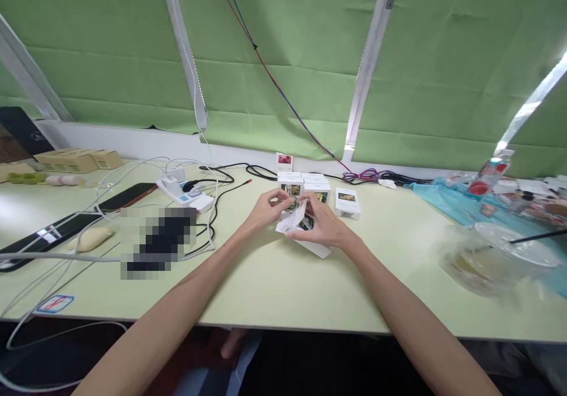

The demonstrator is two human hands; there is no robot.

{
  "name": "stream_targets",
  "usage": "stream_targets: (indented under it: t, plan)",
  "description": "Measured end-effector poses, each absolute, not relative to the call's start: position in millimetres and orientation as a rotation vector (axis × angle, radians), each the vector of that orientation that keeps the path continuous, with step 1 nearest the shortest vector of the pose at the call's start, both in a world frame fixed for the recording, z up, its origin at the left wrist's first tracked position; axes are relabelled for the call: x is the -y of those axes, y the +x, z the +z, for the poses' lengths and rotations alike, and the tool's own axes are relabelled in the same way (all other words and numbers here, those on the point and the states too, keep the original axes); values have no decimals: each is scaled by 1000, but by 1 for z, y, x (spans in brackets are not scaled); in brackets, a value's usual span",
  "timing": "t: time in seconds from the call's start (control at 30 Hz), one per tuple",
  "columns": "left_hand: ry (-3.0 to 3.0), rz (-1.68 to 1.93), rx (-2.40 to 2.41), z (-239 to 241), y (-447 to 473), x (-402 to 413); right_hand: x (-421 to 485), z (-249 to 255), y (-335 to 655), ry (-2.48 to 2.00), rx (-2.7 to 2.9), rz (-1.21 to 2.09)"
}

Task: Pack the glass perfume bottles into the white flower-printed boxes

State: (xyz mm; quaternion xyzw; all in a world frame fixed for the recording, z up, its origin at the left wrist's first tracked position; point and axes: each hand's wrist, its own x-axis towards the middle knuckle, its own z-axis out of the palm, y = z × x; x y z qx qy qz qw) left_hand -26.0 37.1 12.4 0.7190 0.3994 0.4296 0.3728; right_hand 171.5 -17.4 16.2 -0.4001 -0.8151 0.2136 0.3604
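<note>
My right hand [322,223] grips a small white box [315,247] with a dark picture on its side, tilted just above or on the table; its white flap stands up at the end towards my left hand. My left hand [270,207] is closed in a pinch at that end, thumb and forefinger nearly together. What lies between those fingertips is too small to make out. Right behind my hands stand several similar white picture boxes [316,181], close together. Another white box [348,203] with a yellow picture lies to the right of them.
Further back is a white card [284,161] with a pink picture. At left are a power strip [186,195], tangled cables, a pale computer mouse [91,239] and a blurred-out dark patch. At right stand a clear lidded container [473,260] and a bottle [491,173] by a blue plastic sheet [436,194].
</note>
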Motion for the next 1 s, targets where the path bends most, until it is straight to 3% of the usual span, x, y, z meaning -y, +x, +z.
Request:
stream_targets:
  t: [0.13, 0.23, 0.53, 1.0]
  plan:
    - [2061, 1349, -1292, 4, -26, -43, 16, 11, 171, -1041, 2132, 573]
    - [2251, 1339, -1385, -4, -28, -47, 16, 10, 170, -1040, 2172, 598]
    - [2642, 859, -1634, -6, -30, -44, 18, 9, 166, -1044, 2317, 620]
    - [2734, 552, -1890, -6, -6, -29, 16, -2, 160, -1090, 2334, 580]
